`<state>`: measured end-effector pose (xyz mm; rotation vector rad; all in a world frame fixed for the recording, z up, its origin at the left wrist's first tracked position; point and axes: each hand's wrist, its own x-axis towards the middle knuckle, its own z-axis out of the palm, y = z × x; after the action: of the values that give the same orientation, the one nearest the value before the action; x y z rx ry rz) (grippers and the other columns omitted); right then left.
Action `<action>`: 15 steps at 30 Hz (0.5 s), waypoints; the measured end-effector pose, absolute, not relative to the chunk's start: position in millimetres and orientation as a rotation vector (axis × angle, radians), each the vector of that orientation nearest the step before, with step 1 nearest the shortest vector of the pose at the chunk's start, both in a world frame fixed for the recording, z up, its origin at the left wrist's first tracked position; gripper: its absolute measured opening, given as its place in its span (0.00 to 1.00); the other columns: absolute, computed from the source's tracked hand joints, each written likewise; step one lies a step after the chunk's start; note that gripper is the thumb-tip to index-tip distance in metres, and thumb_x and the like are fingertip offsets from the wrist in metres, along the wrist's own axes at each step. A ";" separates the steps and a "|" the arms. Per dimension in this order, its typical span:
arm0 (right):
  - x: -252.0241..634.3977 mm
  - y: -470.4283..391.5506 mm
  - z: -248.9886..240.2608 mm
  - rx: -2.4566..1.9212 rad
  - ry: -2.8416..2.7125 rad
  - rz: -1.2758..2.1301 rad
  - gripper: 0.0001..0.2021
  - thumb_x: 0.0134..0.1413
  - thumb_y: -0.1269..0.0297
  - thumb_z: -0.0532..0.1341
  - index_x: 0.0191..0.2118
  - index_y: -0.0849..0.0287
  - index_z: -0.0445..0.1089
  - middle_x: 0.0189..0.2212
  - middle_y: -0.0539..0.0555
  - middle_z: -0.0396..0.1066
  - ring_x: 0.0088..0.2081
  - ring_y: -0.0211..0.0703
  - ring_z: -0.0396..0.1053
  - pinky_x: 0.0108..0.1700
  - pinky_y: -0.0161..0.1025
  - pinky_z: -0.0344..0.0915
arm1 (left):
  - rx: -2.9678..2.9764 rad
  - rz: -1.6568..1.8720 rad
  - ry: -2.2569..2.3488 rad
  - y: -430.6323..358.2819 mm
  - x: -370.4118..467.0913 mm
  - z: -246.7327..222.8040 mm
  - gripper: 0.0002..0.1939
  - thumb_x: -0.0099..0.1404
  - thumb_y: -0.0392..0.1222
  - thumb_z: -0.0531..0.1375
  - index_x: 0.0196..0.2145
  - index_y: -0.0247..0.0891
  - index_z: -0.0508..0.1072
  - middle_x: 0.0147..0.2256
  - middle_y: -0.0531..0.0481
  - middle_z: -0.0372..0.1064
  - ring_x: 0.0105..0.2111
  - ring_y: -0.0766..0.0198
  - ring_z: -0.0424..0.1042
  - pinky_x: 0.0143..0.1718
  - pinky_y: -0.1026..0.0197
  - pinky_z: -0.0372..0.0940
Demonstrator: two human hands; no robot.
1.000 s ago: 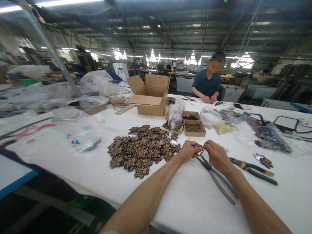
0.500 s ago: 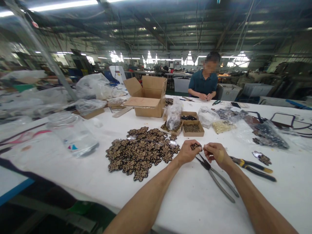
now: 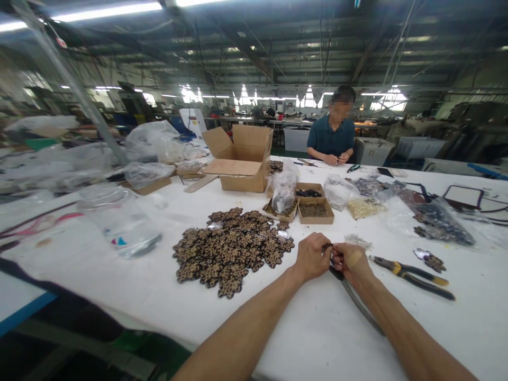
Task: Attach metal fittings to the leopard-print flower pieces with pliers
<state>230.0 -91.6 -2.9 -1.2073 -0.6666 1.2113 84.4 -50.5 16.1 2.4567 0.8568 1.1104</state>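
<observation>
My left hand (image 3: pixel 313 256) is closed on a small leopard-print patch with a dark edge, mostly covered by the fingers. Right against it, my right hand (image 3: pixel 351 260) pinches at that edge; what its fingertips hold is too small to make out. Below the right hand lie long-nosed pliers (image 3: pixel 359 302), their jaws and one handle hidden by the hand and forearm. Left of my hands spreads a heap of flower-shaped leopard-print patches (image 3: pixel 232 248). Yellow-and-black pliers (image 3: pixel 413 274) rest to the right, near a separate patch (image 3: pixel 434 262).
Small bright bits (image 3: pixel 358 242) lie beyond my right hand. Farther back are a box of small studs (image 3: pixel 315 211), a plastic bag (image 3: pixel 284 193) and an open carton (image 3: pixel 244 182). A clear jar (image 3: pixel 123 225) stands left. Across the table sits a co-worker (image 3: pixel 331 135).
My hands have come together and dropped slightly; the patch is now mostly covered. The right hand and forearm now hide more of the long-nosed pliers, and the small bright bits have come into view.
</observation>
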 end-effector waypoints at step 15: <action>230.3 -89.6 -1.9 -1.224 -0.780 1.118 0.14 0.43 0.56 0.68 0.22 0.58 0.65 0.16 0.46 0.60 0.17 0.31 0.52 0.16 0.31 0.45 | 2.465 1.142 0.888 -46.7 85.1 16.2 0.04 0.64 0.35 0.59 0.33 0.36 0.75 0.33 0.45 0.71 0.37 0.58 0.67 0.41 0.56 0.61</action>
<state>230.3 -89.6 -1.9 -1.2242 -0.7804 1.1183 85.1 -46.7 16.2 2.4647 0.8876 1.1416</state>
